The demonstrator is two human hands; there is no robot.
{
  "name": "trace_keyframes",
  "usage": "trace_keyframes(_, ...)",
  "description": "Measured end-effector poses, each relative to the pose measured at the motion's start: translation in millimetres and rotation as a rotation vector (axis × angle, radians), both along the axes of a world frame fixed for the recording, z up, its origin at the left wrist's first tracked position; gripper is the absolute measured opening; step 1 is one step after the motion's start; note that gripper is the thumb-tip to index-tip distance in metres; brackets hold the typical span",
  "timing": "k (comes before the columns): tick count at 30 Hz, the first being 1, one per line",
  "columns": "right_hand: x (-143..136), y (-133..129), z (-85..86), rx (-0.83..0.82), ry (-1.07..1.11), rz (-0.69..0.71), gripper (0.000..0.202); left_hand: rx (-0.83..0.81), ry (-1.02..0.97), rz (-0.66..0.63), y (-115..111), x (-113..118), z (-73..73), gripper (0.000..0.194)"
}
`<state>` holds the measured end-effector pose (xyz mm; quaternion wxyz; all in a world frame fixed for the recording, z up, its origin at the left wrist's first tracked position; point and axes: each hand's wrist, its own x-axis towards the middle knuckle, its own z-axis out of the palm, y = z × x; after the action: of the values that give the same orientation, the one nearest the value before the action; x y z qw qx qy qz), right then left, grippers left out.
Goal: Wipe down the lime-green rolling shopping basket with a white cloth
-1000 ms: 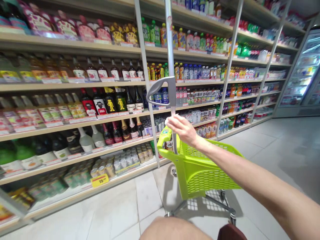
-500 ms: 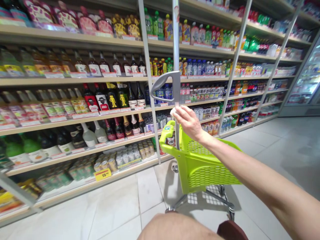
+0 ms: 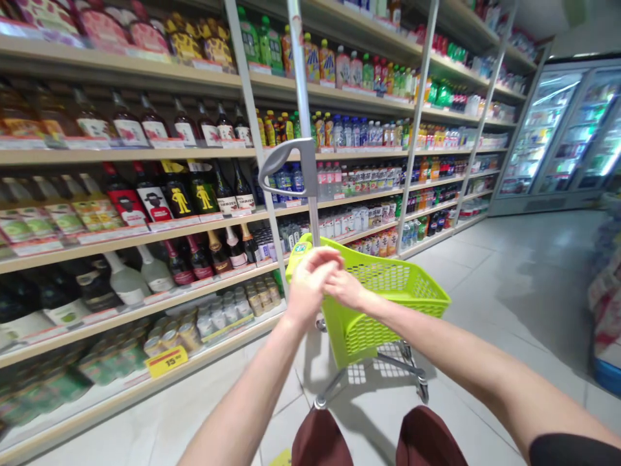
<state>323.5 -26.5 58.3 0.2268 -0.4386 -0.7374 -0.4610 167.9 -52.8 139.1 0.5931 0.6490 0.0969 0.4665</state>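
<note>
My left hand (image 3: 310,278) and my right hand (image 3: 344,287) meet in front of a small lime-green shopping cart (image 3: 398,317). Both have curled fingers pressed together; whatever lies between them is hidden. Behind the hands, a tall metal pole (image 3: 301,77) rises from the cart. A grey loop-shaped plastic handle (image 3: 309,168) is fixed on this pole, above my hands. The cart's green push bar (image 3: 297,255) is just left of my left hand and partly covered by it.
Drink shelves (image 3: 130,213) line the left side and run back toward lit glass-door fridges (image 3: 553,129). A yellow price sign (image 3: 166,361) hangs at the bottom shelf. Pale floor tiles (image 3: 485,272) lie right of the cart; stacked goods (image 3: 606,259) stand at the right edge.
My right hand has come down off the pole, where it pressed a small white wad. My left hand has entered and joined it. The view has turned right.
</note>
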Motion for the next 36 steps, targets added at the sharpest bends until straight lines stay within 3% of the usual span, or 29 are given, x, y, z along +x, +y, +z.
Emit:
trace_keyframes(2,5.7,6.9,27.1,0.08,0.067,0.018,0.028,0.095,0.065,0.419,55.1,14.3,-11.3,0.021)
trace_keyframes(3,8.3,11.4,40.4,0.094,0.117,0.025,0.03,0.182,0.184,0.54,77.1,18.8,-22.2,0.027)
trace_keyframes(5,12.0,20.3,59.7,0.13,0.21,0.031,0.033,0.447,0.522,0.622,105.2,23.8,-49.4,0.036)
trace_keyframes(7,13.9,26.7,63.4,0.098,0.217,0.033,0.034,0.66,0.815,0.577,113.4,25.5,-76.9,0.036)
trace_keyframes(9,15.0,28.4,50.4,0.018,0.17,0.026,0.035,0.801,0.964,0.547,110.4,25.5,-98.7,0.036)
trace_keyframes(11,16.1,25.2,25.7,-0.056,0.11,0.01,0.035,0.887,0.993,0.57,105.5,24.9,-112.1,0.039)
trace_keyframes(14,17.5,15.3,-13.5,-0.119,0.027,-0.008,0.034,0.93,0.998,0.599,104.4,24.2,-118.6,0.045)
trace_keyframes(17,16.7,7.5,-26.5,-0.149,-0.036,0.009,0.03,0.908,1.025,0.595,107.3,24.0,-117.4,0.046)
trace_keyframes(19,14.5,7.0,-10.9,-0.135,-0.033,0.033,0.03,0.895,1.029,0.593,108.1,23.5,-116.4,0.045)
trace_keyframes(24,7.6,19.0,74.5,0.078,0.157,-0.024,0.034,0.891,1.01,0.601,107.3,18.9,-117.5,0.043)
trace_keyframes(26,6.0,22.8,93.6,0.1,0.163,-0.049,0.035,0.894,1.007,0.599,107.2,15.8,-117.9,0.042)
trace_keyframes(27,5.4,23.2,94.9,0.08,0.14,-0.049,0.035,0.895,1.006,0.596,107.1,14.2,-117.7,0.042)
trace_keyframes(29,4.9,20.5,81.7,0.005,0.078,-0.035,0.035,0.895,1.009,0.594,106.7,11.6,-116.8,0.041)
trace_keyframes(34,6.6,2.0,10.6,-0.168,0.014,0.003,0.033,0.894,1.038,0.611,101.0,9.6,-114.7,0.04)
trace_keyframes(36,5.9,-4.2,-6.2,-0.209,0.004,0.028,0.032,0.904,1.044,0.642,96.2,10.4,-115.2,0.043)
